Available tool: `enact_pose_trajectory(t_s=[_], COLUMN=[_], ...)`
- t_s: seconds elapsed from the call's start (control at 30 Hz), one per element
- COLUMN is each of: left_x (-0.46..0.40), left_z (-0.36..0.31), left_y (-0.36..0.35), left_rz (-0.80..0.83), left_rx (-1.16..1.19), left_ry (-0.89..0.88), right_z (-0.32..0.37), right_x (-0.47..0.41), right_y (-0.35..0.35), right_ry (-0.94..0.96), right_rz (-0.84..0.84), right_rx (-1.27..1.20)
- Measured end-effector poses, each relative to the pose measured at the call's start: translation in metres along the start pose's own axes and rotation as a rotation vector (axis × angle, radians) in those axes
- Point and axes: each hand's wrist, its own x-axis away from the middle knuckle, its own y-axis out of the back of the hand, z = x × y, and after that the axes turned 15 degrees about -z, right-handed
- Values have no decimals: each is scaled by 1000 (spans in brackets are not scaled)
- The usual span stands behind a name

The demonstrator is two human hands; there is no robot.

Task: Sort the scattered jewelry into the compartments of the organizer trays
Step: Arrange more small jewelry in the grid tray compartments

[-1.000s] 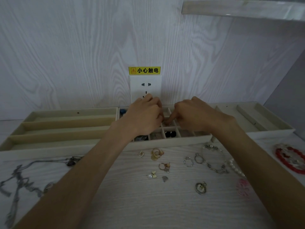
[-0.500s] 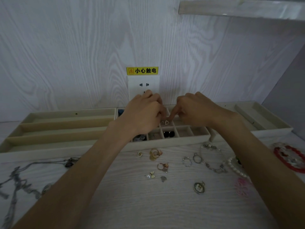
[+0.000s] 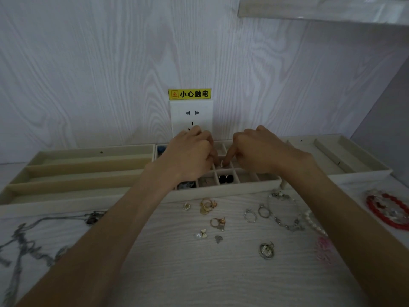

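— How do the arms lie?
— Both forearms reach forward and converge, bare.
— And the left hand (image 3: 190,155)?
— Knuckles up, fingers curled under; what they hold is hidden.
— The right hand (image 3: 256,149)?
— Fingers curled too, index fingertip pointing down beside the left.

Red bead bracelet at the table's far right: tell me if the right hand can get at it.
Probably yes. The red bead bracelet lies apart on the table, uncovered, and the right hand is on that side.
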Motion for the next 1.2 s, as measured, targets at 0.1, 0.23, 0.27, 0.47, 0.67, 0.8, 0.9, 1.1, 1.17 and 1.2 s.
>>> enact_pose_trajectory(t_s=[0.1, 0.23, 0.27, 0.47, 0.67, 0.8, 0.9, 1.1, 1.17, 1.2], left_x=[-1, -1, -1, -1, -2, -2, -2, -2, -2, -2], left_z=[0, 3, 2, 2, 1, 1, 2, 4, 4, 4], left_y=[2, 0, 0, 2, 12, 11, 10, 6, 6, 6], left_rz=[-80, -122, -114, -154, -236, -210, -202, -167, -167, -166], left_rx=[31, 21, 22, 49, 108, 115, 115, 102, 106, 107], left_ry=[26, 53, 56, 115, 223, 211, 208, 194, 192, 191], right_z=[-2, -4, -3, 0, 0, -1, -2, -6, -8, -9], right_x=[0, -2, -2, -5, -8, -9, -9, -9, -9, -9], right_y=[4, 4, 2, -12, -23, -27, -28, -30, -30, -29], right_ry=[-27, -51, -55, -75, -59, -46, -30, 60, 68, 71], right_rz=[-32, -118, -122, -155, -235, -269, -273, -267, -250, -240], right_rx=[-40, -72, -83, -186, -183, -170, -151, -103, -113, -119])
